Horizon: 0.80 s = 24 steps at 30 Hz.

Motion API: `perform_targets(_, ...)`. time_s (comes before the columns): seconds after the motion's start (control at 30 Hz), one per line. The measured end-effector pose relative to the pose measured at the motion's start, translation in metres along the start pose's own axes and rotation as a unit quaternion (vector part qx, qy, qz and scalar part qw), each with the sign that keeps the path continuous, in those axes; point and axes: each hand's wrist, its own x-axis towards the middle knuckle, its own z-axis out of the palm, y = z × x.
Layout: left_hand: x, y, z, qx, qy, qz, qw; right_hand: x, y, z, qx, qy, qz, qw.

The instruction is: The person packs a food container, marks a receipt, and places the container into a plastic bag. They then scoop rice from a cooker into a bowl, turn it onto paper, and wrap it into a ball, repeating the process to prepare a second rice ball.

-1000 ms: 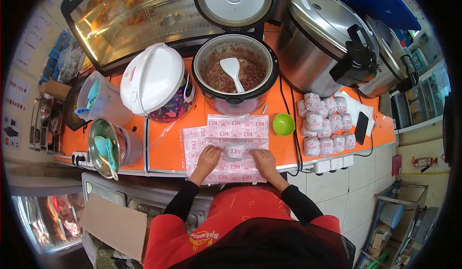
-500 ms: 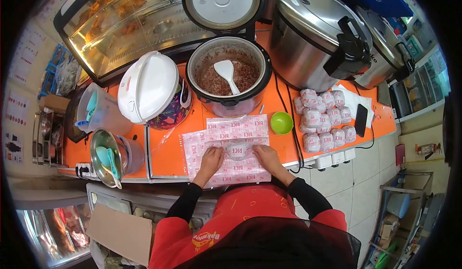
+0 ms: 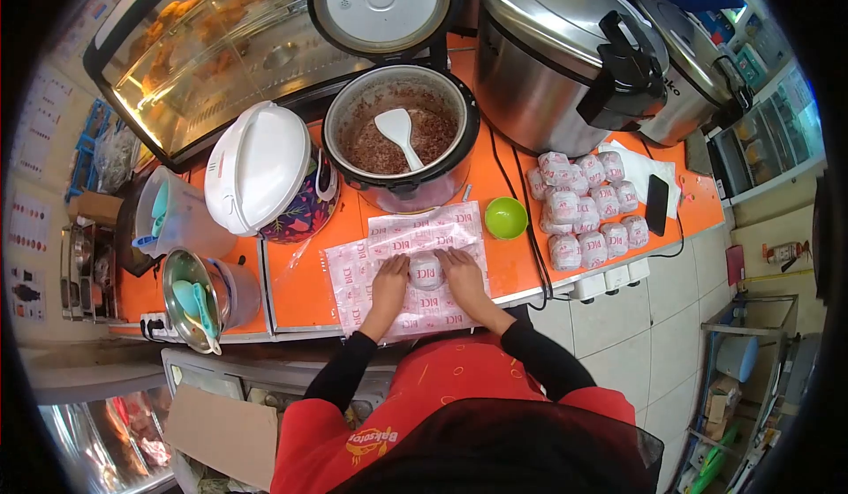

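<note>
A rounded bundle [image 3: 426,271] wrapped in printed paper lies on the pink and white "RICE" wrapping sheets [image 3: 353,273] at the counter's front edge. My left hand [image 3: 390,284] presses against the bundle's left side, fingers pointing forward. Against its right side lies my right hand [image 3: 463,278], fingers stretched out over the paper. Behind the sheets, an open rice cooker [image 3: 402,185] holds dark reddish rice with a white paddle [image 3: 399,137]. A green bowl [image 3: 506,218] stands to the right of the sheets.
Several wrapped bundles [image 3: 590,211] are stacked at the right beside a black phone [image 3: 657,204]. Large steel cookers [image 3: 539,79] stand behind them. A white-lidded container [image 3: 258,172] and tubs with utensils [image 3: 196,295] occupy the left. Black cables [image 3: 530,220] run along the counter.
The paper is now folded in around the bundle, and both hands have gone from pinching its edges to lying flat at its sides. The camera view has shifted slightly.
</note>
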Motion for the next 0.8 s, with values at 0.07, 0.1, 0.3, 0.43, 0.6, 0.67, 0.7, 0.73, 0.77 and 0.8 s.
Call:
perform_targets(0.07,-0.015,0.010,0.008,0.011,0.073,-0.003,0.997,-0.011,-0.009,-0.001,0.023,0.074,-0.004,0.997)
perform_targets(0.1,-0.021,0.016,0.007,0.003,0.053,-0.022,0.998,-0.021,0.000,0.012,0.036,0.032,-0.014,0.999)
perform_targets(0.3,-0.026,0.053,0.009,-0.260,-0.015,-0.072,0.963,-0.040,0.001,0.000,0.132,-0.084,0.008,0.988)
perform_targets(0.43,0.008,0.086,0.026,-0.606,0.131,-0.302,0.724,-0.035,0.006,0.008,0.227,-0.090,0.059,0.968)
perform_targets(0.6,0.045,0.112,0.015,-0.721,0.091,-0.381,0.571,-0.021,0.015,-0.024,0.528,0.025,0.175,0.831)
perform_targets(0.67,0.055,0.131,0.024,-0.719,0.080,-0.297,0.623,-0.020,0.016,-0.068,0.627,0.054,0.246,0.737)
perform_targets(0.7,0.063,0.148,0.016,-0.724,0.065,-0.268,0.632,-0.019,0.017,-0.094,0.650,0.051,0.273,0.707)
perform_targets(0.73,0.072,0.162,0.014,-0.729,0.051,-0.237,0.640,-0.021,0.023,-0.111,0.671,0.048,0.300,0.677)
perform_targets(0.77,0.080,0.172,0.019,-0.726,0.022,-0.205,0.656,-0.027,0.035,-0.118,0.653,0.053,0.285,0.700)
perform_targets(0.8,0.086,0.180,0.027,-0.721,-0.007,-0.174,0.671,-0.034,0.043,-0.129,0.645,0.056,0.295,0.703)
